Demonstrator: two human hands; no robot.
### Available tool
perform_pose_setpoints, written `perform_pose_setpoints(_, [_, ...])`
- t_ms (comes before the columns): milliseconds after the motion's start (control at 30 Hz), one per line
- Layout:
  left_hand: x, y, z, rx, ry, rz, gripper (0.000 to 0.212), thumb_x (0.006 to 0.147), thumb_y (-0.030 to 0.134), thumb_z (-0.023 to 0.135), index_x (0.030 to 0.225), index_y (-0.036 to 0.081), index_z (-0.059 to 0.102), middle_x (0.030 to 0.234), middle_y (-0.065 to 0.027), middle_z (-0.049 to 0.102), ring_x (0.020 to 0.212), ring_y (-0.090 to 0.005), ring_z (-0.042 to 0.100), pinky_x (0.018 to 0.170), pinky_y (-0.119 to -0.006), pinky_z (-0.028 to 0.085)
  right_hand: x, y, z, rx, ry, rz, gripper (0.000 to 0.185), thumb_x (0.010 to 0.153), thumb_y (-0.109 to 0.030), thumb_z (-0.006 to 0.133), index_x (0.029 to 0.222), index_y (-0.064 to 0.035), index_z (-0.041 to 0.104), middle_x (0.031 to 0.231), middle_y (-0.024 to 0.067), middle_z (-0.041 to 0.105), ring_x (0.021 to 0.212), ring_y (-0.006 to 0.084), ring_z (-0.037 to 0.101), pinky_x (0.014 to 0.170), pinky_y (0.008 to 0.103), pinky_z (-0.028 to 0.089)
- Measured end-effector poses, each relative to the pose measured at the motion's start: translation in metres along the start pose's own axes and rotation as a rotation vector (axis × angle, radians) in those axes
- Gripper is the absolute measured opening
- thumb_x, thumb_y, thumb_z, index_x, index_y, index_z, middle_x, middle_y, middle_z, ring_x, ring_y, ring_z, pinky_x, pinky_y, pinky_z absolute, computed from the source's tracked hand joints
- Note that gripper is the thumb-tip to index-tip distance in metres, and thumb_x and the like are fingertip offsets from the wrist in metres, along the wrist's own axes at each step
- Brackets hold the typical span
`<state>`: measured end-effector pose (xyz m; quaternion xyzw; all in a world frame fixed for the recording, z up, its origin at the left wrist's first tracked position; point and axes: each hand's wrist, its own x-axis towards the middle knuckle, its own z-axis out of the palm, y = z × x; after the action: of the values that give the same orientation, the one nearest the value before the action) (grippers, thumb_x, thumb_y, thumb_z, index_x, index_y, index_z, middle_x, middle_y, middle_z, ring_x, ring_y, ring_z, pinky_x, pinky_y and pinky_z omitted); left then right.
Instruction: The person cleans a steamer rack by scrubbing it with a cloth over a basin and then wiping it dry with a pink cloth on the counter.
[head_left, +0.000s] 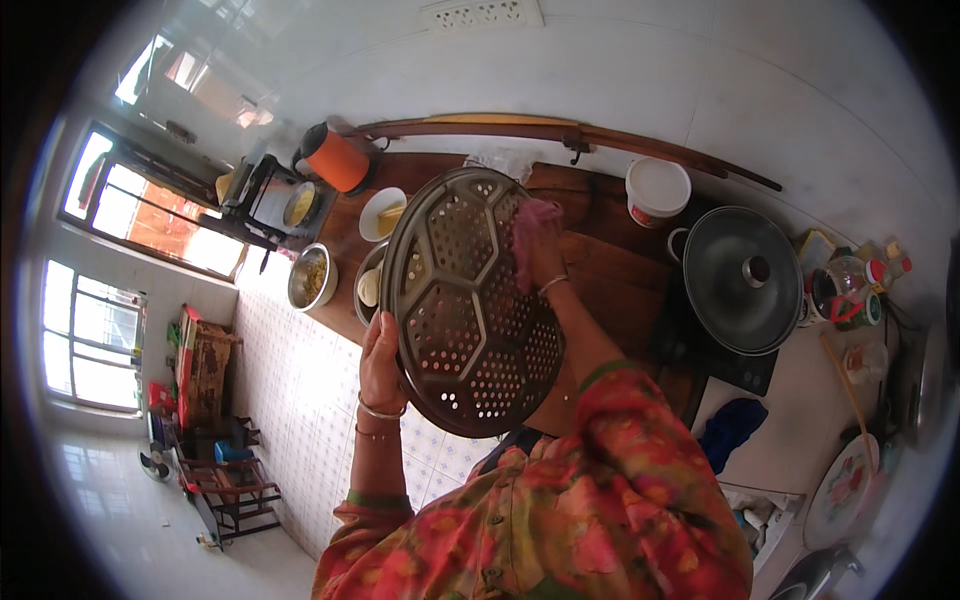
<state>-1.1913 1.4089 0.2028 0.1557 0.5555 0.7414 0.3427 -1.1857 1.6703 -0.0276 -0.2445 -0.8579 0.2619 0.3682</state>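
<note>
A round metal steamer tray, pierced with many small holes, is tilted up before me over the wooden counter. My left hand grips its rim on the left, thumb on the face. Against the upper right of the tray my right hand presses a pink cloth. Partly hidden behind the tray's left edge is a metal bowl with pale dough-like pieces in it.
A lidded wok sits on a black cooktop to the right, by a white tub. An orange kettle, a white bowl and a steel bowl of food stand left. A blue cloth lies right.
</note>
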Motion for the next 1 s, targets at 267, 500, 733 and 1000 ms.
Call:
perform_pose_setpoints(267, [0.014, -0.007, -0.019, -0.032, -0.009, 0.035, 0.048, 0.099, 0.036, 0.042, 0.131, 0.001, 0.043, 0.122, -0.0114, 0.057, 0.106, -0.0209, 0.058, 0.089, -0.035, 0.05, -0.093, -0.031, -0.012, -0.096, -0.176, 0.195, 0.025, 0.087, -0.024, 0.051, 0.098, -0.0018, 0.055, 0.094, 0.0119, 0.057, 0.095, 0.0293, 0.055, 0.089, 0.0462, 0.04])
perform_pose_setpoints(500, [0.046, -0.012, -0.002, -0.191, -0.062, -0.023, 0.049, 0.099, 0.037, 0.042, 0.133, 0.002, 0.042, 0.126, -0.012, 0.055, 0.111, -0.0229, 0.055, 0.097, -0.037, 0.045, -0.063, -0.212, -0.107, 0.353, 0.029, -0.29, 0.023, 0.079, -0.019, 0.056, 0.095, -0.0038, 0.06, 0.097, 0.0137, 0.061, 0.096, 0.0346, 0.057, 0.084, 0.0491, 0.041])
perform_pose_setpoints(733, [0.049, -0.025, -0.02, -0.256, -0.016, -0.017, 0.045, 0.099, 0.034, 0.041, 0.136, 0.008, 0.038, 0.129, -0.0105, 0.051, 0.112, -0.0242, 0.055, 0.096, -0.04, 0.046, -0.111, -0.155, -0.119, 0.313, -0.41, -0.169, 0.024, 0.078, -0.015, 0.053, 0.097, -0.0049, 0.062, 0.094, 0.0099, 0.062, 0.1, 0.029, 0.055, 0.088, 0.0438, 0.043])
perform_pose_setpoints(1000, [0.051, -0.024, -0.001, -0.164, -0.014, 0.031, 0.042, 0.1, 0.033, 0.041, 0.133, 0.007, 0.041, 0.125, -0.0101, 0.053, 0.109, -0.0233, 0.056, 0.092, -0.039, 0.048, -0.166, -0.027, -0.075, 0.625, -0.044, 0.296, 0.019, 0.083, -0.01, 0.048, 0.099, -0.0018, 0.054, 0.102, 0.0161, 0.054, 0.101, 0.0323, 0.051, 0.091, 0.0408, 0.041])
